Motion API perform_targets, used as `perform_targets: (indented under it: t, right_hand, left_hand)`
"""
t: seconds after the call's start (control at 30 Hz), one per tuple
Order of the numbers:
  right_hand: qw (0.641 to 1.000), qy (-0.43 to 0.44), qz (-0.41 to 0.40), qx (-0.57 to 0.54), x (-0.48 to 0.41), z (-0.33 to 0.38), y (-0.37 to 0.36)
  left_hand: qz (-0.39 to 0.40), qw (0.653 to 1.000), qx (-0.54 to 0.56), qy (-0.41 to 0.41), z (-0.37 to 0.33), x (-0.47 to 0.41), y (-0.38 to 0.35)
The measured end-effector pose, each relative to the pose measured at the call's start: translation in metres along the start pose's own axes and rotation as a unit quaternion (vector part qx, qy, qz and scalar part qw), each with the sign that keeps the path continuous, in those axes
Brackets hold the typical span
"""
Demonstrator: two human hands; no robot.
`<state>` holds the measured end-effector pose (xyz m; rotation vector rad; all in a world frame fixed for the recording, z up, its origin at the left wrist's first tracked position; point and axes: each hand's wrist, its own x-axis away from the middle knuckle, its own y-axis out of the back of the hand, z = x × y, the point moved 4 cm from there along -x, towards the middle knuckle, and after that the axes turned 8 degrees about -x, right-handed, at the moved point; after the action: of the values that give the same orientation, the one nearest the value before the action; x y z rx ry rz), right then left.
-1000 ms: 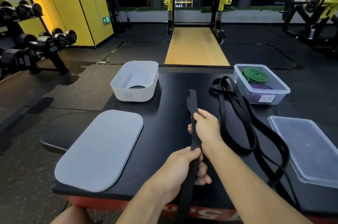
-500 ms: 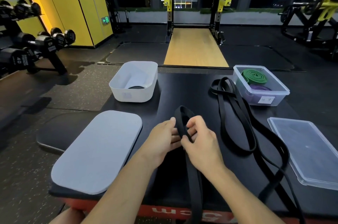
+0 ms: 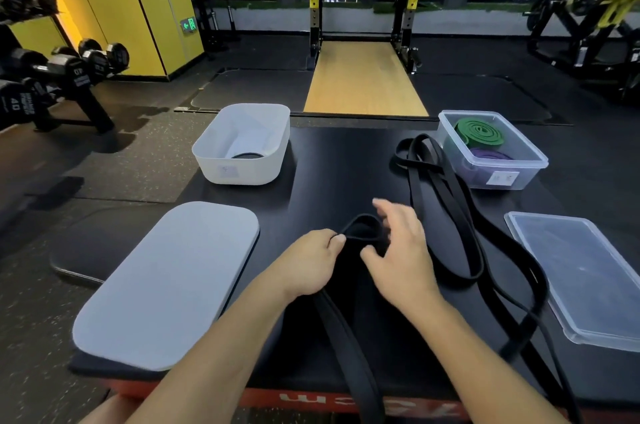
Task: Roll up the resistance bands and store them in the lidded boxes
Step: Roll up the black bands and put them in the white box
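Note:
A wide black resistance band (image 3: 349,337) runs from the table's near edge up to a small curled loop between my hands. My left hand (image 3: 310,262) pinches the left side of that loop. My right hand (image 3: 401,250) is blurred, thumb against the loop, fingers spread above it. More black bands (image 3: 446,215) lie tangled to the right. A white box (image 3: 242,146) at the back left holds a black roll. A clear box (image 3: 491,149) at the back right holds a green roll (image 3: 479,132) and a purple roll (image 3: 491,156).
A grey-white lid (image 3: 166,285) lies front left on the black table (image 3: 332,163). A clear lid (image 3: 581,278) lies at the right edge. Dumbbell racks stand far left, a squat rack and wooden platform lie beyond the table.
The band's end, first held straight up, was folded over into a small loop. My right hand has now lifted its fingers off the loop while the left keeps pinching it.

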<state>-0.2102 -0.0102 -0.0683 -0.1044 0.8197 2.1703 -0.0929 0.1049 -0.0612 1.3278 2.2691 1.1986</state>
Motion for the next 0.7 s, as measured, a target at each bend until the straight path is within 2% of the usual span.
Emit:
perform_targets:
  t: [0.1, 0.2, 0.27, 0.4, 0.5, 0.57, 0.7]
  right_hand:
    - [0.994, -0.044, 0.098, -0.021, -0.017, -0.014, -0.004]
    - [0.995, -0.054, 0.063, -0.051, -0.024, -0.024, -0.004]
    - [0.997, -0.056, 0.040, -0.044, -0.023, -0.028, -0.005]
    - [0.996, -0.025, 0.076, 0.035, -0.017, -0.026, -0.012]
    - [0.995, -0.004, 0.103, -0.018, -0.012, -0.023, -0.008]
    - [0.991, -0.002, 0.120, -0.061, -0.010, -0.023, -0.004]
    - [0.995, -0.015, 0.070, -0.067, -0.013, -0.026, -0.003]
  left_hand:
    - [0.014, 1.000, -0.012, -0.018, 0.005, -0.001, 0.001]
    - [0.033, 0.999, 0.023, -0.014, 0.013, -0.002, 0.005]
    - [0.019, 1.000, 0.008, -0.010, 0.016, -0.003, 0.009]
    - [-0.077, 0.991, -0.107, 0.021, 0.017, -0.005, 0.011]
    - [-0.154, 0.972, -0.174, 0.038, 0.016, -0.010, 0.010]
    - [-0.178, 0.961, -0.208, 0.037, 0.021, -0.016, 0.009]
    - [-0.156, 0.981, -0.110, 0.022, 0.039, -0.023, 0.002]
